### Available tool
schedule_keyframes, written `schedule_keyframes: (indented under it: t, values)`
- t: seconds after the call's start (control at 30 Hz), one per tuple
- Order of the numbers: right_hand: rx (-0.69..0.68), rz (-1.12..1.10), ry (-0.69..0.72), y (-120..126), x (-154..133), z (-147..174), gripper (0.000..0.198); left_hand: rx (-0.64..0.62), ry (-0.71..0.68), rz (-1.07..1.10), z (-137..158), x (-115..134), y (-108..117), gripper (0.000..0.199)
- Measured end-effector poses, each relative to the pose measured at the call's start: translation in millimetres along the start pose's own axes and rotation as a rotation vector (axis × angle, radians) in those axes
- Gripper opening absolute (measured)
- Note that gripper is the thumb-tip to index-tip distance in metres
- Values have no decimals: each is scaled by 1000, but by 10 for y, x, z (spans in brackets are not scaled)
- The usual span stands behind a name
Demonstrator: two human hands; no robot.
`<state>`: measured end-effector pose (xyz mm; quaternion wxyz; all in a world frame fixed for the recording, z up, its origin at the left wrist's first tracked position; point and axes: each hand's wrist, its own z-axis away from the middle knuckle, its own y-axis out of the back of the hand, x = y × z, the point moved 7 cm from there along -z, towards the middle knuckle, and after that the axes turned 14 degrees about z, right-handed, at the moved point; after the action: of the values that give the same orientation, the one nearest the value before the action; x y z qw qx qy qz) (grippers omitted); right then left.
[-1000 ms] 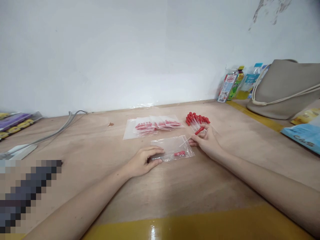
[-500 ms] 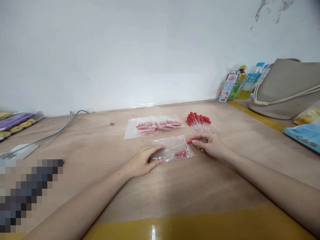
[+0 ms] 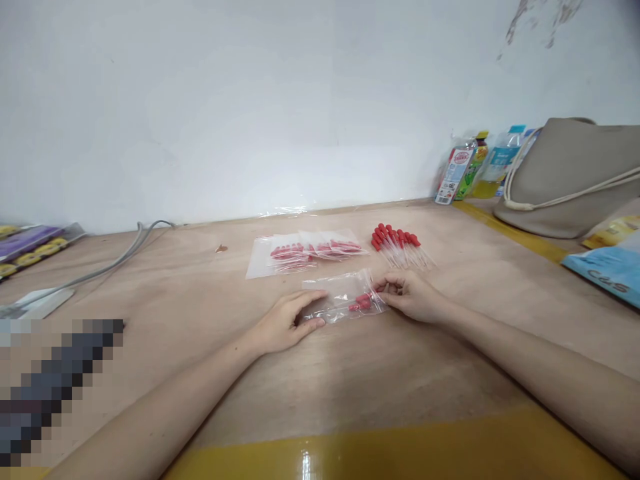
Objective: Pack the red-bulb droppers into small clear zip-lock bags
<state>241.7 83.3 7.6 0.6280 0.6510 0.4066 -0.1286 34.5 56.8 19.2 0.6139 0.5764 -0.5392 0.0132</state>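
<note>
A clear plastic zip bag lies flat on the table with two red-bulbed droppers in it, their bulbs toward its right-hand mouth. My left hand rests at the bag's left end, thumb and fingers apart, fingertips touching the plastic. At the mouth, my right hand pinches at the bulb end of the upper dropper; its fingertips are partly hidden. Just beyond, a fanned pile of loose droppers has red bulbs pointing away. Left of that pile, several filled bags overlap.
A grey cable runs along the left, near purple and yellow packets. At the back right stand drink bottles, a carton and a grey-beige bag. A blue packet lies at the right edge.
My right hand has moved slightly left and slid the second dropper further into the bag, its bulb now beside the first. My left hand has stayed in place.
</note>
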Motion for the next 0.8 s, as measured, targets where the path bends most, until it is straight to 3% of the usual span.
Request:
schedule_keyframes:
  t: [0.17,0.23,0.3,0.37,0.5,0.63,0.8]
  values:
    - [-53,-171,-86,-114,-34,9,23,1,-28,12,-8,1,-2,42]
    - [-117,-185,-146,-146,32,13,27,-3,-52,21,-13,4,-7,40]
    - [-98,-153,-205,-88,140,-8,31,-17,-69,31,-17,5,-21,36]
    - [40,-43,-186,88,217,-75,26,-29,-72,39,-18,3,-34,34]
    - [319,378,-163,481,265,-262,14,-36,-61,47,-16,0,-41,32]
    - [357,690,-283,647,310,-503,18,-35,-70,48,-16,6,-35,32]
    - [356,809,-452,701,466,-741,22,-37,-72,58,-13,3,-35,32]
